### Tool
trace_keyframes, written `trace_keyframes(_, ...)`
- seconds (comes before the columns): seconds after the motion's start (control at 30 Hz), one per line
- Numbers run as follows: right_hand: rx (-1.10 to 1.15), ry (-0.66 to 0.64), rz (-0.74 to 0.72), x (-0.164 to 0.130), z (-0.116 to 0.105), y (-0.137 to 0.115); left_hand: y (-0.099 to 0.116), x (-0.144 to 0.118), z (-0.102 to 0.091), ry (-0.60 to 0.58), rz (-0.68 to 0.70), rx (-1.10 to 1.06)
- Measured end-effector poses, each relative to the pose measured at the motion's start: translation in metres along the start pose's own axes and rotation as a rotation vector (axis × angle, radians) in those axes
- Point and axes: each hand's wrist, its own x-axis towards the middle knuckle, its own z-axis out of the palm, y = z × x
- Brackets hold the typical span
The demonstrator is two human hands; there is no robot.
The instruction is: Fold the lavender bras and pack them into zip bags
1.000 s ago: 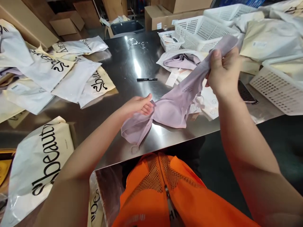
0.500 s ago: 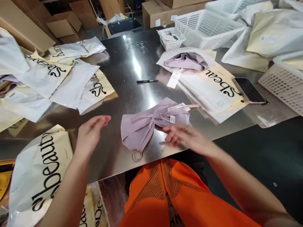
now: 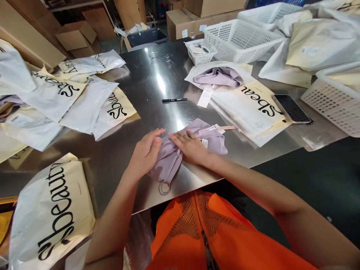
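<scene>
**Both hands flat on the lilac garment**

Under the fingers, on the steel table (image 3: 135, 93), lies the lilac garment (image 3: 213, 140). Left hand (image 3: 146, 153) and right hand (image 3: 191, 147) press it, fingers open, gripping nothing. The slick steel could let it slide; its paper tag (image 3: 205, 142), beside the right fingertips, might crease.

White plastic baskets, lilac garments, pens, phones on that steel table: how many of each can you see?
White plastic baskets: 4
Lilac garments: 2, one under both hands, one half inside a bag
Black pens: 1
Phones: 1
Total: 8
</scene>
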Motion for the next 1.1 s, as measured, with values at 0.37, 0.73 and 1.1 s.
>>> trace_keyframes(0.37,1.211,0.265,0.285,0.034,-0.105,0.089,-0.042,-0.056,-0.021,0.653,-0.284,-0.289)
trace_keyframes(0.73,1.483,0.57,0.378,0.016,-0.113,0.098,0.013,-0.041,0.054,0.077,-0.334,-0.529)
trace_keyframes(1.1,1.523,0.7,0.407,-0.006,-0.127,0.104,0.043,-0.032,0.064,-0.1,-0.367,-0.936)
